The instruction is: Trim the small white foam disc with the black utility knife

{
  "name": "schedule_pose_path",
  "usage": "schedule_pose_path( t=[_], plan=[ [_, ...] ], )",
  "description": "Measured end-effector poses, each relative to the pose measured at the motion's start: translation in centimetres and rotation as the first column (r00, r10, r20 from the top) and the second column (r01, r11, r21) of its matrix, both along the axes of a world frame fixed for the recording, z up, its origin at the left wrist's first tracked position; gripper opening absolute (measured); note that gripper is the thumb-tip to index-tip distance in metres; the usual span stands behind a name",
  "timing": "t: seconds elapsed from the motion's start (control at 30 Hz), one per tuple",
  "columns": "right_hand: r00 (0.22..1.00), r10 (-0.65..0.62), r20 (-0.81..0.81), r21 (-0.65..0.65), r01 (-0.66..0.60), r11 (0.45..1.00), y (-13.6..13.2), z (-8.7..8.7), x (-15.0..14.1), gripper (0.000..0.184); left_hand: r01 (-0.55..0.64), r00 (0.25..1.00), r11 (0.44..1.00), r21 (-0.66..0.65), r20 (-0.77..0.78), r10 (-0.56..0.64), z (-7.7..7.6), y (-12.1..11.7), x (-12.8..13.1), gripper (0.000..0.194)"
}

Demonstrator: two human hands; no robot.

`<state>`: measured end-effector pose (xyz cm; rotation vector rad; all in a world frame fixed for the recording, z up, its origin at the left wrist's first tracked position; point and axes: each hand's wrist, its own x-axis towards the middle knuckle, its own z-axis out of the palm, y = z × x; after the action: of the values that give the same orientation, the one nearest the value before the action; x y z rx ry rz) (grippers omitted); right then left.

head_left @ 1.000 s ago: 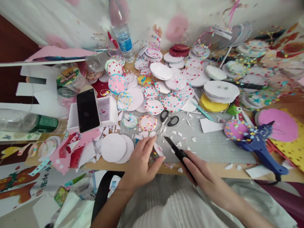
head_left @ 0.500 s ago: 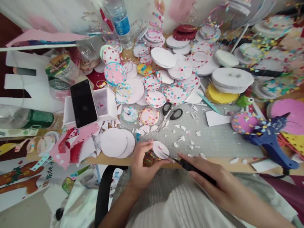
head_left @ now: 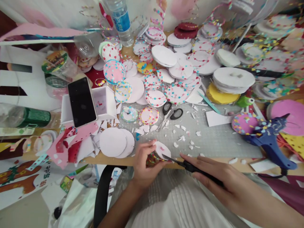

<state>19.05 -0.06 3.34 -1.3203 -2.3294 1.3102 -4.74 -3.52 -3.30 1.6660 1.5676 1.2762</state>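
My left hand (head_left: 146, 164) pinches a small white oval disc (head_left: 162, 150) at the table's front edge, its face tilted up. Multicoloured trim (head_left: 152, 159) shows beneath the disc, partly hidden by my fingers. In my right hand (head_left: 217, 175) is a black-handled knife (head_left: 198, 170) with a thin metal blade. The blade's tip lies at the disc's lower right edge; whether it cuts in, I cannot tell. Beyond my hands, black-handled scissors (head_left: 174, 114) lie on the grey cutting mat (head_left: 213, 142). Two larger white discs (head_left: 112, 142) overlap to the left of my left hand.
White scraps (head_left: 181, 138) litter the mat. Several decorated discs crowd the back, near a water bottle (head_left: 122, 23). A phone (head_left: 82, 102) rests on a white box (head_left: 108, 104) at left. At right lies a blue glue gun (head_left: 273, 144) beside a pink disc (head_left: 289, 115).
The disc and my left hand have shifted slightly right. My right hand and the knife have moved a little right and down. Both grips stay the same.
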Motion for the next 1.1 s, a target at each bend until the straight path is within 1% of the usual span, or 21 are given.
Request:
schedule_pose_path(
  t=[0.1,0.23,0.37,0.53,0.83,0.97,1.1],
  plan=[
    [0.999,0.008,0.043,-0.002,-0.008,1.000,0.1,0.5,-0.1,0.045,-0.005,0.999,0.999,0.035,-0.039,0.007,0.0,0.1,0.1,0.049],
    [0.988,0.054,0.145,0.021,-0.058,0.998,0.1,1.5,-0.3,0.043,-0.001,0.994,0.996,0.090,-0.109,0.011,0.1,0.1,0.4,0.046],
    [0.975,0.074,0.209,0.037,-0.083,0.996,-0.1,2.1,-0.5,0.044,-0.038,0.980,0.989,0.140,-0.187,0.064,0.2,-0.2,1.0,0.038],
    [0.973,0.061,0.222,0.015,-0.066,0.998,-0.4,2.5,-0.4,0.043,-0.065,0.969,0.987,0.149,-0.226,0.097,0.2,-0.6,1.7,0.035],
    [0.984,0.024,0.175,-0.080,-0.010,0.997,-0.4,1.7,0.5,0.042,-0.083,0.972,0.985,0.154,-0.204,0.114,0.4,-0.3,2.5,0.040],
    [0.984,0.038,0.172,-0.061,-0.028,0.998,-0.3,1.9,0.5,0.042,-0.077,0.974,0.984,0.164,-0.199,0.109,0.3,-0.3,2.5,0.038],
    [0.983,0.032,0.180,-0.023,-0.028,0.999,-0.5,2.1,0.5,0.040,-0.106,0.970,0.979,0.173,-0.198,0.140,0.2,-0.3,2.6,0.037]
  ],
)
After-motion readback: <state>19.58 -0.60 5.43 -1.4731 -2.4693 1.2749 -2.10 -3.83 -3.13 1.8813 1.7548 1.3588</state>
